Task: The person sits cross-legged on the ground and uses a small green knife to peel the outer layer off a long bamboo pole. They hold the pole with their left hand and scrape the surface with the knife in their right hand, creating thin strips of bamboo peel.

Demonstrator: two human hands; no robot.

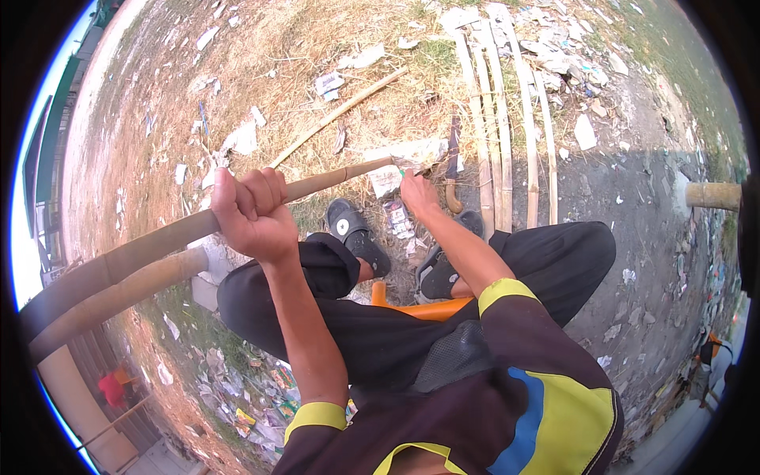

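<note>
- Bamboo pole [328, 181] slants off leftward, its near tip beside the right hand [419, 192], whose grip I can't tell.
- Left hand [257, 215] is fisted round it.
- Probably stiff, lightish, smooth; best held behind the tip.

Sunlit dry grass [265, 59], litter [585, 132]; shaded soil [606, 206] right.

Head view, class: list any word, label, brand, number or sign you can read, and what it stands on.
No text is clear enough to quote.
White scrap with dark marks: too small to read.
Printed wrapper near the left sandal: blurred.
Left sandal: round white emblem, no readable words.
Colourful litter: too small.
</note>
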